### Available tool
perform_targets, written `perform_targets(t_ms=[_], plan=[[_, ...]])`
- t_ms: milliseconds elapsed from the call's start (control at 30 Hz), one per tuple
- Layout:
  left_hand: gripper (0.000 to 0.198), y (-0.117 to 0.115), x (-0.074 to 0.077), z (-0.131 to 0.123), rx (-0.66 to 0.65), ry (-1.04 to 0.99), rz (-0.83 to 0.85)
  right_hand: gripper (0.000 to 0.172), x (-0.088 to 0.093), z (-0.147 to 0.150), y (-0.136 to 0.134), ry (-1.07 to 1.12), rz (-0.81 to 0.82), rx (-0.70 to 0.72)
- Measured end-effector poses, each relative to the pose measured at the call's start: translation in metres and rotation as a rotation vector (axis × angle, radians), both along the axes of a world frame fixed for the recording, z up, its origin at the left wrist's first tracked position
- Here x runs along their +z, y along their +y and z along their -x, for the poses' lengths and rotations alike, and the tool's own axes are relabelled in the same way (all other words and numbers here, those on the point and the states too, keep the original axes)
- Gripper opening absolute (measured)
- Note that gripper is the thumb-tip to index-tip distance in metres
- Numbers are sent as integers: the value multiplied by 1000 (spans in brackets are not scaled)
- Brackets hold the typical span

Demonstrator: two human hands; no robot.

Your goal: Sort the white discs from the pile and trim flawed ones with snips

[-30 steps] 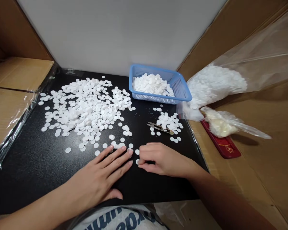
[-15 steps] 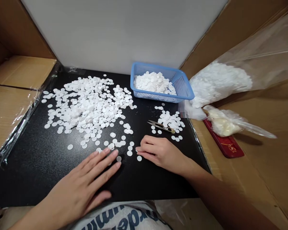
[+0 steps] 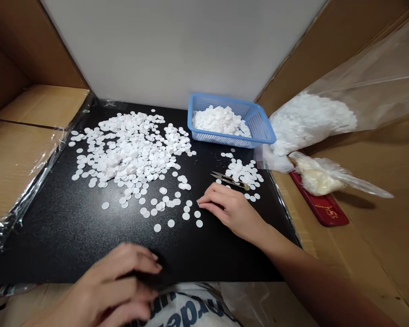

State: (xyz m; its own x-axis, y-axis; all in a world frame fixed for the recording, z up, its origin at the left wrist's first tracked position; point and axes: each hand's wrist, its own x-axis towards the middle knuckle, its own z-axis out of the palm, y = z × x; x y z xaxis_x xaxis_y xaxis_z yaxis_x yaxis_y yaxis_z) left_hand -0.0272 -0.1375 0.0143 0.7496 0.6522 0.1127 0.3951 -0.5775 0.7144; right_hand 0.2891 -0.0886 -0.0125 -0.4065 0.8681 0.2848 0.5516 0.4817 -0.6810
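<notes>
My left hand [image 3: 122, 284] is over the table's front edge, blurred, its fingers loosely bent and apart with nothing seen in them. My right hand [image 3: 230, 211] is closed in a pinch just right of the loose white discs [image 3: 186, 216]. A tiny white bit shows at its fingertips, too small to make out. A large heap of white discs [image 3: 132, 152] spreads over the left of the black table [image 3: 64, 236]. Thread snips [image 3: 230, 180] lie beyond my right hand, against a smaller pile of discs [image 3: 241, 170].
A blue basket [image 3: 231, 140] holding white discs stands at the back. On the right are a clear bag of discs [image 3: 310, 118], a knotted plastic bag [image 3: 313, 175] and a red flat case [image 3: 322, 206]. Cardboard [image 3: 23, 154] flanks the table.
My left hand has drawn back from the scattered discs towards the table's front edge, its fingers bending. My right fingertips have shifted slightly away from me, uncovering a disc.
</notes>
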Motion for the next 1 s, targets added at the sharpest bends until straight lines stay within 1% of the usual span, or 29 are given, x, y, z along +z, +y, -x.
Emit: perform_targets(t_ms=[33, 100, 133, 200, 300, 367, 467, 600, 700, 767, 800, 833, 900, 1000], plan=[[20, 7, 1, -7, 55, 3, -40, 12, 0, 2, -2, 4, -23, 3], [16, 22, 0, -22, 201, 45, -175, 13, 0, 9, -5, -27, -76, 47], [14, 29, -2, -29, 227, 62, -219, 14, 0, 13, -7, -68, -107, 81], [9, 37, -9, -41, 257, 126, -247, 16, -1, 20, -10, -171, -186, 126], [15, 39, -20, -52, 283, 222, -264, 21, -2, 26, -13, -276, -267, 136], [13, 37, -24, -57, 302, 245, -287, 22, -2, 26, -13, -285, -267, 139], [3, 36, -26, -62, 304, 238, -328, 22, 0, 23, -12, -235, -232, 106], [5, 34, -26, -59, 309, 160, -317, 17, 6, 18, -12, -99, -185, 42], [13, 32, -26, -49, 364, 78, -245, 15, 9, 19, -15, -3, -21, 45], [16, 29, -25, -40, 412, 54, -205, 16, 9, 22, -18, -11, 99, 65], [17, 29, -25, -36, 433, 52, -192, 16, 9, 24, -20, -38, 131, 71], [17, 28, -24, -33, 454, 54, -184, 16, 8, 25, -20, -69, 135, 72], [18, 28, -23, -28, 475, 60, -181, 14, 6, 25, -20, -109, 89, 48], [18, 31, -23, -29, 464, 55, -198, 14, 5, 19, -14, -75, 50, -18]])
